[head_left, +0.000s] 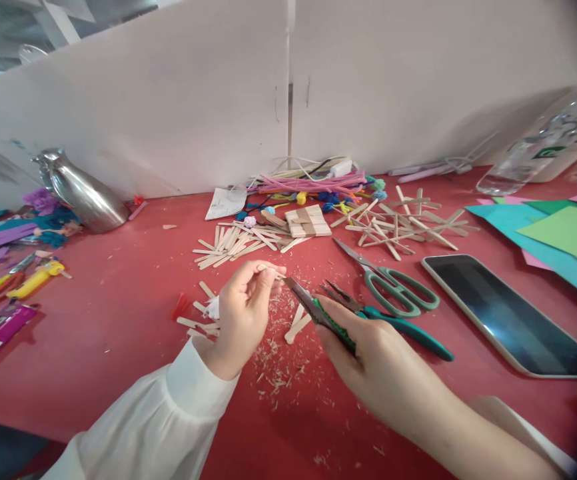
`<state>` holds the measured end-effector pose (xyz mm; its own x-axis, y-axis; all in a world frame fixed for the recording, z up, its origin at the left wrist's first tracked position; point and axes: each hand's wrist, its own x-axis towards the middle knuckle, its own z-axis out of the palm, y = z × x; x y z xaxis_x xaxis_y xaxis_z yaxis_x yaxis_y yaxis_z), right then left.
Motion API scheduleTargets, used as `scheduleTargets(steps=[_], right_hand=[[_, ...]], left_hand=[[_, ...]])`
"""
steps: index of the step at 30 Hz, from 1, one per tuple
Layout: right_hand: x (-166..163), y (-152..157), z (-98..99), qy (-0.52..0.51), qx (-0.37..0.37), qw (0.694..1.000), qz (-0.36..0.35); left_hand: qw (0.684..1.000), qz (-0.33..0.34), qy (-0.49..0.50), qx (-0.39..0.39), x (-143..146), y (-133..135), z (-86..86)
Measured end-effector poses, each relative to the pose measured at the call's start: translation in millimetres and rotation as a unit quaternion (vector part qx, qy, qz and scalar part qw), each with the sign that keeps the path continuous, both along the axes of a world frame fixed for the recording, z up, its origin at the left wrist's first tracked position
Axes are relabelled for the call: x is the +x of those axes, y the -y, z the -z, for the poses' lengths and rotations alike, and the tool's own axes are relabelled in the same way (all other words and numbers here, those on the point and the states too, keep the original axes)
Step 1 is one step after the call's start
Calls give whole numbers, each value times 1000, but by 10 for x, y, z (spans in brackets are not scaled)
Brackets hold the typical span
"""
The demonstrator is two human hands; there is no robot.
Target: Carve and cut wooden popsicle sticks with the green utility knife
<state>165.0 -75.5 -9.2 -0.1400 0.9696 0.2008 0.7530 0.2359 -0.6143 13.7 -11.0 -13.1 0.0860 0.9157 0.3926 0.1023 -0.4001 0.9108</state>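
My left hand point(246, 313) pinches a small piece of wooden craft stick point(271, 271) between thumb and fingers; most of the piece is hidden. In my right hand point(363, 353) is a utility knife point(313, 310) with a green and black handle, its blade tip at the wooden piece. Pale wood shavings point(281, 373) are scattered on the red table below both hands. Short cut stick pieces point(296, 327) lie between the hands, and more lie left of my left wrist. Teal-handled pliers point(413, 331) rest just beyond my right hand, partly covered by it.
Green-handled scissors point(401, 290) and a phone point(513, 313) lie to the right, near coloured paper point(563, 233) and a plastic bottle point(523, 150). Craft sticks point(233, 241) and pink pipe cleaners point(313, 185) are piled at the back. A steel jug point(86, 193) and a yellow glue gun-like tool point(33, 280) are left.
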Motion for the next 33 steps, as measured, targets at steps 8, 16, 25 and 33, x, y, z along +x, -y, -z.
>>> scheduleTargets(steps=[8, 16, 25, 33], right_hand=[[-36, -19, -107, -306, -236, 922, -22], [4, -119, -133, -371, -105, 919, 83], [124, -214, -26, -441, -90, 886, 113], [144, -216, -71, -309, -60, 943, 107]], left_hand=[[997, -22, 79, -13, 19, 0, -34], [978, 26, 173, -108, 44, 5, -36], [974, 136, 32, -179, 35, 73, -27], [968, 187, -90, -140, -4, 18, 15]])
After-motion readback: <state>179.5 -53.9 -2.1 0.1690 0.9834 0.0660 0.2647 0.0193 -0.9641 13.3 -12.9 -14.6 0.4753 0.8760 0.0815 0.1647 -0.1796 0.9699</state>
